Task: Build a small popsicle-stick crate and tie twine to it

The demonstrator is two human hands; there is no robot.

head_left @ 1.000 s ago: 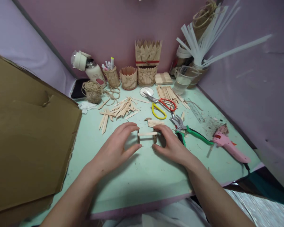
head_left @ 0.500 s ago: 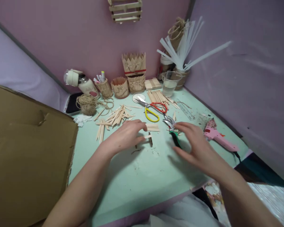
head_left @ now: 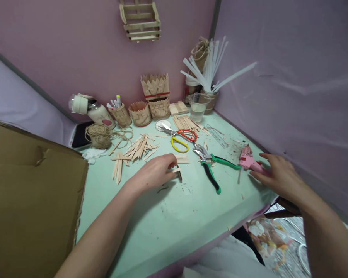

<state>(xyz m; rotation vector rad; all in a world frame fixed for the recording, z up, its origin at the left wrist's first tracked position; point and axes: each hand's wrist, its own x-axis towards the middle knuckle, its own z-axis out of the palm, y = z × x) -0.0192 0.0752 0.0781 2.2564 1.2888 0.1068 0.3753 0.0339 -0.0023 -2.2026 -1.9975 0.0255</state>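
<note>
My left hand (head_left: 158,170) is closed in a pinch on a short pale wooden stick (head_left: 176,170). A small dark brown piece (head_left: 179,175) is beside the stick's end, and my fingers hide the rest. At the right, my right hand (head_left: 281,179) has its thumb and forefinger apart on either side of the handle of a pink glue gun (head_left: 252,164). The glue gun lies on the table. Between my hands lie green-handled pruning shears (head_left: 210,175), their handles spread. Scissors (head_left: 179,139) with one red and one yellow handle loop rest behind them.
Loose wooden sticks (head_left: 140,148) lie left of the scissors. Behind are a twine ball (head_left: 98,136), stick-covered pots (head_left: 140,114), a plastic cup of liquid (head_left: 197,110) and white glue sticks (head_left: 210,73). Cardboard (head_left: 31,200) stands at the left.
My right hand has moved right, from beside the shears to the glue gun's handle, uncovering the shears. My left hand keeps its pinch. The view has swung somewhat to the right.
</note>
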